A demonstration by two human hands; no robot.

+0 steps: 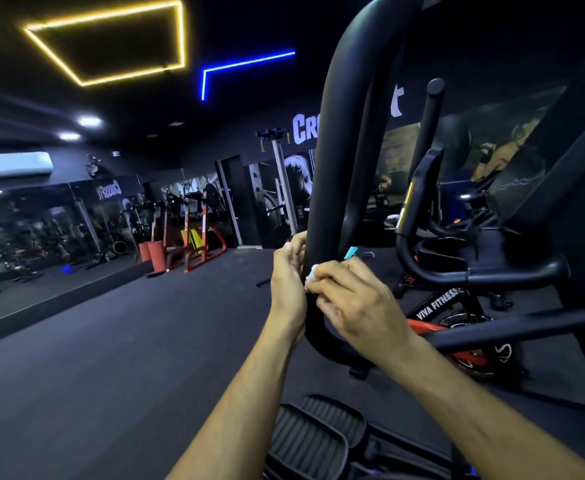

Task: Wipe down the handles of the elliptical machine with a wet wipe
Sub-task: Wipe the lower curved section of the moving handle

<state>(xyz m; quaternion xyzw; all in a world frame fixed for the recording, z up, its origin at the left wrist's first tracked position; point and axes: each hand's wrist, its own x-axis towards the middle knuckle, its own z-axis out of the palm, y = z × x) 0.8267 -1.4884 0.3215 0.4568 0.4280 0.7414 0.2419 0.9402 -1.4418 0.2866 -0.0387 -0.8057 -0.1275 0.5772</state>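
A thick black handle point(344, 140) of the elliptical machine rises through the centre of the frame, its long axis close to vertical and leaning slightly rightward toward the top, where it curves off past the upper edge; at its lower end it bends toward the lower right. Both hands meet on it just below the middle of the picture. The left hand point(289, 282) is curled around the handle's left side, fingers wrapped behind the tube. The right hand point(357, 303) is closed on a white wet wipe point(312, 276), pressing it against the front of the handle; only a small bunched part of the wipe shows between thumb and fingers. A bit of light blue point(350, 252) peeks out just above the right hand's knuckles; what it is cannot be told. At the bottom centre lies a ribbed black pedal point(313, 434). To the right stands an exercise bike point(457, 303) lettered "VIVA FITNESS".
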